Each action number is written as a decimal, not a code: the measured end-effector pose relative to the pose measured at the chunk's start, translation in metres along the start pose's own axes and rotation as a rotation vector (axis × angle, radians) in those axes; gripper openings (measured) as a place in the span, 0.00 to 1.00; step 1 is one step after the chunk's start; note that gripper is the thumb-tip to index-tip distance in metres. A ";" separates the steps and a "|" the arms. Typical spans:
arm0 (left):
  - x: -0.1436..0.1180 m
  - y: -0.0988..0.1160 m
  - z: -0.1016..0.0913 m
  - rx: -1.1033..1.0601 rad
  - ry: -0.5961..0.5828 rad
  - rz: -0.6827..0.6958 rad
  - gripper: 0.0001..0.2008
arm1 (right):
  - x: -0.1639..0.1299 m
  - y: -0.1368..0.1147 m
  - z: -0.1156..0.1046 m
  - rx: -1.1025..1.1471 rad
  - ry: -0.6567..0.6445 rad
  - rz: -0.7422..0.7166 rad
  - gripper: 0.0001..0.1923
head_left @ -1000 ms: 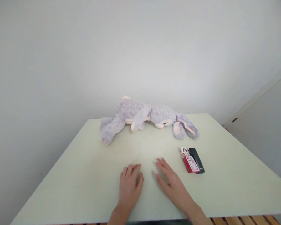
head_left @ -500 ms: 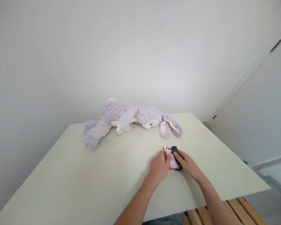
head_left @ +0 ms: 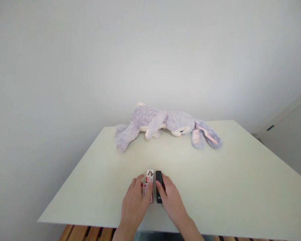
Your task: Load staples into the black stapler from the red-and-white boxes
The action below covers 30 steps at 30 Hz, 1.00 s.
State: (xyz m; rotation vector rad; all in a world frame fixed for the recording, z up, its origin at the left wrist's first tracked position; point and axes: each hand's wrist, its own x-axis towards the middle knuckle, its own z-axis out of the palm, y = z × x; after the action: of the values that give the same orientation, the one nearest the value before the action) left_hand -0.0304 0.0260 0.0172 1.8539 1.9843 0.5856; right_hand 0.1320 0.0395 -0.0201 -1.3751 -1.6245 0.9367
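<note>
My left hand (head_left: 134, 205) lies over a small red and white box (head_left: 148, 182) near the front edge of the pale green table (head_left: 228, 187), fingers curled on its left side. A thin black oblong item (head_left: 159, 179) lies just right of the box. On that item rests my right hand (head_left: 172, 201), its fingers along it. The two items sit side by side between my hands, with their far ends showing.
A grey and pink plush rabbit (head_left: 163, 125) lies on its side across the far part of the table, ears to the right. A plain white wall stands behind. Wooden slats (head_left: 77, 233) show under the table's front edge.
Both hands went from flat on the table to the box and the black item at the right. Those two items now lie near the table's front middle, under my hands.
</note>
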 end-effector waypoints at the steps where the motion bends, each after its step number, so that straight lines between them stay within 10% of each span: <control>1: -0.004 -0.001 0.002 0.018 0.036 0.000 0.22 | -0.001 0.001 -0.001 -0.015 0.004 0.006 0.23; 7: -0.007 -0.020 0.004 -0.010 0.031 -0.055 0.26 | -0.008 0.023 -0.031 -0.052 0.025 0.047 0.25; 16: 0.060 -0.071 -0.013 -0.049 0.129 0.032 0.23 | -0.020 0.022 -0.043 -0.029 0.064 0.066 0.24; 26: 0.010 -0.121 -0.028 0.025 0.010 0.265 0.16 | -0.016 0.030 -0.039 -0.065 0.064 0.087 0.26; 30: 0.011 -0.105 -0.021 0.143 0.176 0.285 0.19 | -0.013 0.027 -0.036 -0.161 0.065 0.069 0.31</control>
State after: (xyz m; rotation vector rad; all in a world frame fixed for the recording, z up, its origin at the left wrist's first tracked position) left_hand -0.1312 0.0299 -0.0201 2.2663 1.9255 0.7267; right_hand 0.1771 0.0316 -0.0306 -1.5633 -1.6417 0.8059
